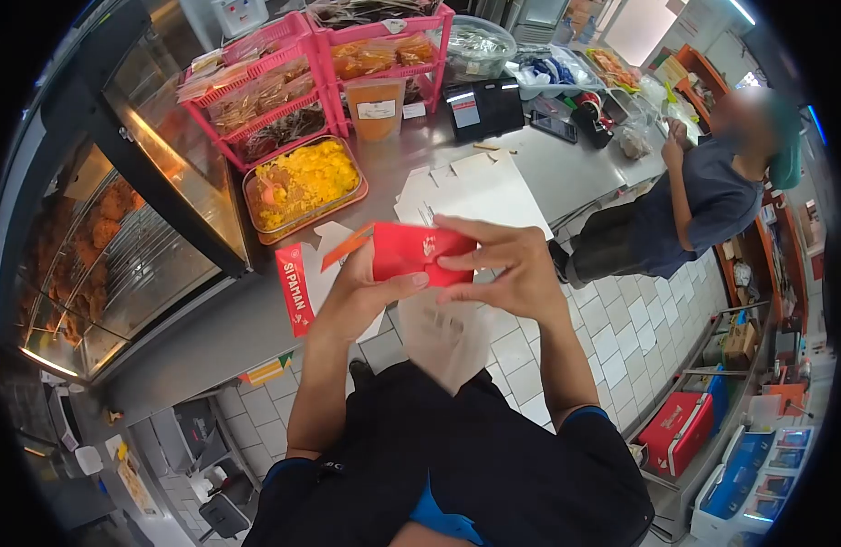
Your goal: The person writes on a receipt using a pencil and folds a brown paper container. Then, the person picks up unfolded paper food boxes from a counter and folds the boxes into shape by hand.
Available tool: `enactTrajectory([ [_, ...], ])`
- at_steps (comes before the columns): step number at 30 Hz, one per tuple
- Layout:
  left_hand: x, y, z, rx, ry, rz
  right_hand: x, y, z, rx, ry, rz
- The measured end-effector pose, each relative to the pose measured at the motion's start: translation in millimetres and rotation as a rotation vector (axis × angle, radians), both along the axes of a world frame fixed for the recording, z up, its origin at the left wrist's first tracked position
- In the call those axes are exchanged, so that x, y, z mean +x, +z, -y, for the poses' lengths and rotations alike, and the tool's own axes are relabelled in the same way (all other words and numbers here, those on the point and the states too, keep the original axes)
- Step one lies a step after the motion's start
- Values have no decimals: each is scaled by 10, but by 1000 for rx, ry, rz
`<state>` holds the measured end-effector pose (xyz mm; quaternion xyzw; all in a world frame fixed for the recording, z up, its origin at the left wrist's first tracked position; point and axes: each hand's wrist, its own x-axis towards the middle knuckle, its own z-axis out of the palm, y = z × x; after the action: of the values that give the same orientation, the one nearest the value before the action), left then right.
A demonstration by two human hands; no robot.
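Both my hands hold a partly folded red cardboard food box (419, 248) in front of my chest, above the counter's edge. My left hand (355, 296) grips its left side, with the thumb across the front. On the right side, the fingers and thumb of my right hand (512, 266) pinch the red panel. Below it hangs a pale, blurred flap (446, 339); I cannot tell whether it belongs to the box. Another red and white carton (295, 290), lettered "SI PAMAN", lies on the counter left of my hands. White flat card blanks (493, 191) lie just beyond the box.
A metal tray of yellow food (306, 182) stands ahead left, by pink racks (322, 73) of packets. A glass cabinet (119, 228) with fried food is at far left. A co-worker (703, 196) stands at right. A black device (484, 109) sits on the steel counter (612, 164).
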<state>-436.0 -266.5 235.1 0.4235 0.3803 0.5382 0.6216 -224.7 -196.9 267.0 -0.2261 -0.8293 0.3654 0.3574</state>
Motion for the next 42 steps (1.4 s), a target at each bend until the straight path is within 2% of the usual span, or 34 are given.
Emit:
enactTrajectory([
  [2, 166, 55, 4, -47, 224, 92, -55, -81, -9, 40, 2, -31],
  [5, 155, 18, -76, -99, 332, 113, -13, 25, 8, -27, -113, -193],
  [6, 120, 9, -96, -89, 394, 95, 139, 43, 49, -263, 13, -449],
  [7, 94, -119, -133, -17, 508, 188, 331, -89, 24, -467, 454, -444],
  [8, 91, -78, -124, -16, 518, 189, 331, -55, 154, -520, 592, -261],
  [9, 112, -10, -102, 30, 555, 321, 330, -22, 283, -546, 719, -63],
  [10, 142, 26, -83, 74, 585, 450, 119, 178, 573, -415, 522, 279],
  [11, 183, 24, -73, 103, 573, 486, -61, -14, 686, -308, 335, 297],
  [12, 200, -37, -60, 100, 564, 485, -197, -298, 668, -310, 326, 294],
  [14, 280, -281, -35, 94, 390, 38, -357, -752, 554, -685, -302, -228],
  [15, 352, -337, 13, 26, 354, 112, -400, -732, 528, -682, -310, -224],
  [16, 356, -325, 68, 30, 348, 115, -444, -698, 481, -689, -391, -498],
  [17, 308, -235, 115, -40, 221, 480, -442, -695, 440, -688, -435, -645],
  [18, 252, -281, 108, -99, 177, 615, -440, -692, 398, -674, -473, -790],
  [20, 140, -377, 95, -238, 109, 886, -337, -835, 355, -588, -364, -750],
  [21, 108, -599, 59, -196, 96, 798, -333, -878, 367, -507, -499, -589],
  [22, 89, -783, 43, -153, 84, 709, -348, -875, 412, -506, -500, -585],
  [24, 213, -685, 53, -158, 87, 621, -476, -867, 508, -494, -599, -434],
  [26, 321, -559, 54, -409, 390, 417, -574, -1020, 526, -575, -562, -461],
  [27, 335, -586, 20, -378, 497, 264, -581, -1042, 524, -598, -546, -473],
  [28, 314, -635, 18, -378, 498, 264, -551, -1037, 525, -596, -544, -461],
  [30, 247, -738, 16, -198, 622, -183, -518, -1027, 519, -616, -489, -472],
  [31, 243, -782, 6, -198, 622, -183, -537, -1043, 522, -628, -463, -482],
  [32, 247, -812, -4, -257, 384, 311, -555, -1059, 525, -640, -438, -492],
  [33, 250, -820, -16, -300, 125, 796, -624, -1083, 528, -704, -401, -654],
  [34, 251, -811, -21, -299, 127, 798, -665, -1125, 522, -767, -360, -818],
  [35, 256, -762, -16, -347, 109, 572, -523, -1374, 430, -670, -547, -518],
  [36, 257, -738, -16, -395, 90, 346, -529, -977, 386, -700, -560, -547],
  [37, 68, -803, -34, -417, -72, -13, -455, -859, 325, -644, -567, -436],
  [38, 122, -731, 30, -419, -69, -11, -339, -772, 270, -585, -570, -328],
  [39, 213, -590, 138, 58, 243, -566, -206, -671, 240, -500, -507, -2],
  [40, 187, -647, 200, 378, 181, -940, -111, -760, 254, -404, -347, 247],
  [41, 162, -704, 265, 727, 231, -1281, -190, -854, 330, -187, -266, 210],
  [42, 195, -805, 185, 874, 201, -1151, -301, -918, 405, 27, -177, 165],
])
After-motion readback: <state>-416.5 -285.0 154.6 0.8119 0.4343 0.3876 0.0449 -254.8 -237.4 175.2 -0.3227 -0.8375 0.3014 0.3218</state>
